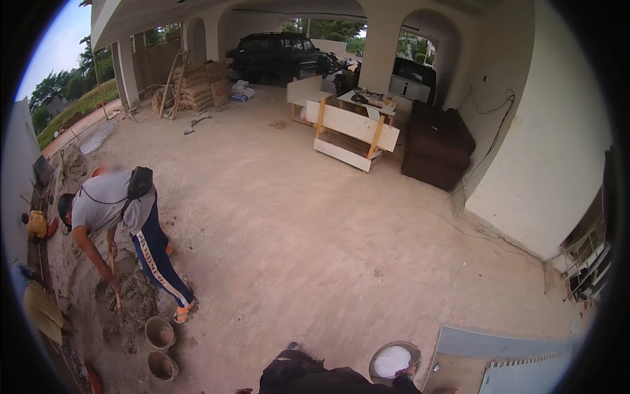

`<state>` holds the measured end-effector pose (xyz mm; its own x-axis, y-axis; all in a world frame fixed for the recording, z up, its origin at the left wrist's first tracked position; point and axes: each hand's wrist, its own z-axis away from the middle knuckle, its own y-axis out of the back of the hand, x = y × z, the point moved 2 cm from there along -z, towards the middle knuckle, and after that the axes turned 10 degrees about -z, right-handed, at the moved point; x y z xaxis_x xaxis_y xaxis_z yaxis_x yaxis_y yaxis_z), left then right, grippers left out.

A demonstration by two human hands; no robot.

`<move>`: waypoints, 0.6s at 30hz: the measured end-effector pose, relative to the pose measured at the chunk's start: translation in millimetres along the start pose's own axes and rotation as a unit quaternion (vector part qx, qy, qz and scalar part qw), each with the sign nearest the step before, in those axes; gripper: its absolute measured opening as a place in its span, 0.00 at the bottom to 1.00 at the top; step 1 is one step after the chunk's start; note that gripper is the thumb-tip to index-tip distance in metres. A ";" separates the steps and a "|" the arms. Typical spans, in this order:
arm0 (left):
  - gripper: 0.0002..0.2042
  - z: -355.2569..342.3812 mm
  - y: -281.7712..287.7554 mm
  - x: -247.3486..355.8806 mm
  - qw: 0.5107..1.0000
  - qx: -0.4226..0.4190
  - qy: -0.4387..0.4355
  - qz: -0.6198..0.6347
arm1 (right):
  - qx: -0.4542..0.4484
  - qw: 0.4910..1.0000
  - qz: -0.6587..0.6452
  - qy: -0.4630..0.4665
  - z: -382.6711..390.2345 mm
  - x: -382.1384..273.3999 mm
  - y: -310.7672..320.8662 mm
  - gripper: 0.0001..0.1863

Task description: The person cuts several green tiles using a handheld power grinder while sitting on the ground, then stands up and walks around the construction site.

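Observation:
At the lower edge, my right hand (411, 370) is at the right rim of a round bucket (377, 356) with a white mass (392, 361) inside. Its fingers look closed on that rim, though they are small and partly dark. My left hand does not show. My dark-clothed leg (308, 374) takes up the bottom middle, with a foot just beyond it.
At left a co-worker bends over wet mortar (134, 295), both hands on a wooden tool handle (116, 289). Two buckets (161, 333) stand beside it. Farther off are stacked sacks (197, 85), a white wooden bench (351, 125), a brown sofa (436, 144) and a grey panel (492, 343).

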<state>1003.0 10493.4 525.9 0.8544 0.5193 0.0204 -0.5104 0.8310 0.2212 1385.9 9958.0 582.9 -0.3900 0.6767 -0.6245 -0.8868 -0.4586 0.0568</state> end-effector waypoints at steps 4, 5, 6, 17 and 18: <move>0.12 -13.3 37.3 198.5 0.997 0.009 -0.073 0.023 | -0.019 1.000 0.007 -0.003 41.5 5.3 -128.0 0.14; 0.11 -9.2 46.7 253.3 0.988 0.021 -0.146 0.049 | -0.026 1.000 0.012 0.003 50.8 8.8 -154.9 0.14; 0.10 -6.7 63.1 310.1 0.975 -0.008 -0.205 0.088 | -0.039 0.999 0.018 0.004 60.3 16.0 -186.2 0.13; 0.09 27.5 120.7 696.1 0.952 0.106 -0.250 0.139 | -0.028 0.994 0.100 -0.031 73.2 138.8 -580.9 0.11; 0.09 30.7 118.8 703.0 0.963 0.045 -0.187 0.189 | -0.026 0.994 0.096 -0.033 83.4 139.2 -618.4 0.11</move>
<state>1546.0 10951.1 596.4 0.5936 0.6585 0.4625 -0.7954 0.5676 0.2127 1859.4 10383.9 525.8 -0.5682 0.6089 -0.5535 -0.7810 -0.6110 0.1296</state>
